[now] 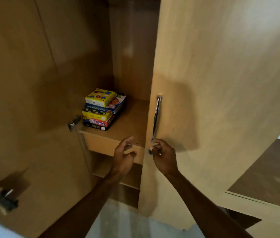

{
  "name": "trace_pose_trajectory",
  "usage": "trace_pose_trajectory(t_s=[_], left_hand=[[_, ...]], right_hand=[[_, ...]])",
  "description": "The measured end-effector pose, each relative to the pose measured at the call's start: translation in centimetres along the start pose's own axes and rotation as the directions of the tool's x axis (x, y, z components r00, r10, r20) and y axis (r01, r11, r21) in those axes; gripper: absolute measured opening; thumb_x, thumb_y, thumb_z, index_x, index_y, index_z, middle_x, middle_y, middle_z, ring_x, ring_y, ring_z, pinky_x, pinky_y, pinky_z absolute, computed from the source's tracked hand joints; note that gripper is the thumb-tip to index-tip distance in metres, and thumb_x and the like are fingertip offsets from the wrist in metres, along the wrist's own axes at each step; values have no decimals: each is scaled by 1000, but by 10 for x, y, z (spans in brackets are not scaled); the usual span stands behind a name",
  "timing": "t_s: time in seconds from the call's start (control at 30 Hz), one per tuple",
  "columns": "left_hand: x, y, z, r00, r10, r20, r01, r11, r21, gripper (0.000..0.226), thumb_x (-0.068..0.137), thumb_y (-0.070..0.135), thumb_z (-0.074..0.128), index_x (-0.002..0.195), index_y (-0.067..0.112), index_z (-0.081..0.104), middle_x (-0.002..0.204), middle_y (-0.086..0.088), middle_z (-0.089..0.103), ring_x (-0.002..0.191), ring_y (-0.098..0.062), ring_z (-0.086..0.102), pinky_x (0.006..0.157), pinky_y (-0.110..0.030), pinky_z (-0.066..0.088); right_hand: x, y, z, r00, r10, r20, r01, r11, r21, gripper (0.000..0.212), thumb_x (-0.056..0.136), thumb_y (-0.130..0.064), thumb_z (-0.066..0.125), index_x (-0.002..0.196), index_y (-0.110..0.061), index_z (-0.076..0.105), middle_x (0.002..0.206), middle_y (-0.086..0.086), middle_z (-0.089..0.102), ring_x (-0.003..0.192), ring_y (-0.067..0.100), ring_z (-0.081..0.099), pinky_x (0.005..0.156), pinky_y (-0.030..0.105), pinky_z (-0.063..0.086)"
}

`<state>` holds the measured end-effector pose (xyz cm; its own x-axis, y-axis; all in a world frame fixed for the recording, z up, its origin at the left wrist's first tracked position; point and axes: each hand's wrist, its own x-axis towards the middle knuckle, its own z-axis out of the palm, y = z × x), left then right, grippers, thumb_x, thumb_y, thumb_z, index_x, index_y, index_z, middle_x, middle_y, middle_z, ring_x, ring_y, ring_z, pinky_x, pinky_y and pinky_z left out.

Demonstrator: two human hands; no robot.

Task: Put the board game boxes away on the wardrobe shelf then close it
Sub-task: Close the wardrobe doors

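Colourful board game boxes (103, 109) sit stacked on the wardrobe shelf (130, 121).

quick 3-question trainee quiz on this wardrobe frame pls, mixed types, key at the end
1. True or false: the stack of board game boxes lies on the wardrobe shelf.
2. Which hand is at the lower end of the metal door handle? A) left hand B) right hand C) neither
3. Fill in: the left hand is open in front of the shelf edge and holds ____.

Key
1. True. The boxes sit on the shelf's left side, near the back.
2. B. The right hand has its fingers at the handle's lower end; the right door stands partly open.
3. Nothing.
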<state>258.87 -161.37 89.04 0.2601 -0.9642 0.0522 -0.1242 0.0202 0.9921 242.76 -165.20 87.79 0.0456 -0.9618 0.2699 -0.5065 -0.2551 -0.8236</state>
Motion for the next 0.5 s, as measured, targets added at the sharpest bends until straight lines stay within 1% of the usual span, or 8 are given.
trace_pose_trajectory(t_s=[0.07, 0.13, 0.2, 0.23, 0.27, 0.33, 0.4, 0.5], left_hand=[[-36, -19, -19, 995, -29, -99, 28, 1000, -10, 52, 88, -11, 55, 131, 18, 57, 132, -4, 60, 120, -21, 58, 98, -39, 52], [-72, -34, -39, 982, -66, -175, 61, 998, -32, 47, 90, -8, 55, 130, 16, 57, 129, -4, 62, 118, -22, 60, 97, -37, 52], [-110, -44, -66, 956, -81, -283, 71, 996, -48, 47, 89, -10, 57, 130, 11, 57, 127, -4, 63, 115, -21, 62, 92, -28, 54], [-128, -45, -79, 940, -77, -332, 72, 997, -25, 46, 88, -10, 58, 129, 10, 57, 125, -4, 64, 112, -18, 62, 88, -23, 55], [-143, -48, -92, 921, -76, -382, 84, 996, 5, 46, 87, -9, 60, 129, 10, 58, 124, -2, 65, 111, -16, 63, 85, -20, 55], [-175, -51, -122, 872, -76, -484, 110, 993, 42, 46, 86, -7, 64, 126, 14, 61, 121, 0, 66, 110, -16, 64, 83, -19, 53], [-201, -46, -158, 815, -63, -576, 115, 992, 55, 45, 86, -5, 65, 125, 18, 62, 120, 0, 67, 109, -16, 64, 85, -23, 53], [-217, -32, -204, 741, -47, -670, 103, 994, 45, 39, 87, -2, 65, 122, 14, 63, 119, -5, 68, 108, -19, 65, 90, -32, 53]], right_hand=[[-22, 1, 6, 996, 3, 92, -5, 1000, 17, 32, 89, -21, 66, 120, -20, 62, 100, -7, 70, 92, 7, 65, 82, 24, 54], [-42, -3, 15, 986, -9, 164, 1, 999, 50, 27, 88, -18, 66, 115, -22, 64, 93, -11, 69, 86, 1, 64, 77, 17, 51], [-65, -16, 33, 964, -25, 264, -4, 994, 107, 25, 89, -14, 64, 111, -25, 64, 88, -16, 66, 83, -6, 61, 70, 5, 45], [-76, -24, 43, 947, -26, 320, -19, 991, 136, 26, 89, -14, 64, 112, -26, 63, 88, -16, 65, 84, -6, 60, 69, 4, 44], [-86, -32, 55, 928, -36, 371, -29, 985, 169, 26, 90, -16, 63, 113, -27, 62, 90, -15, 65, 85, -3, 61, 70, 7, 46], [-109, -52, 82, 881, -78, 467, -25, 977, 211, 26, 91, -22, 63, 116, -28, 62, 94, -12, 66, 89, 4, 63, 76, 20, 52], [-130, -81, 113, 839, -132, 528, -6, 968, 252, 28, 90, -27, 63, 118, -29, 62, 98, -13, 67, 92, 6, 64, 81, 30, 57], [-149, -121, 148, 807, -213, 551, 44, 952, 303, 29, 88, -33, 63, 117, -31, 62, 96, -11, 67, 91, 9, 65, 81, 36, 58]])
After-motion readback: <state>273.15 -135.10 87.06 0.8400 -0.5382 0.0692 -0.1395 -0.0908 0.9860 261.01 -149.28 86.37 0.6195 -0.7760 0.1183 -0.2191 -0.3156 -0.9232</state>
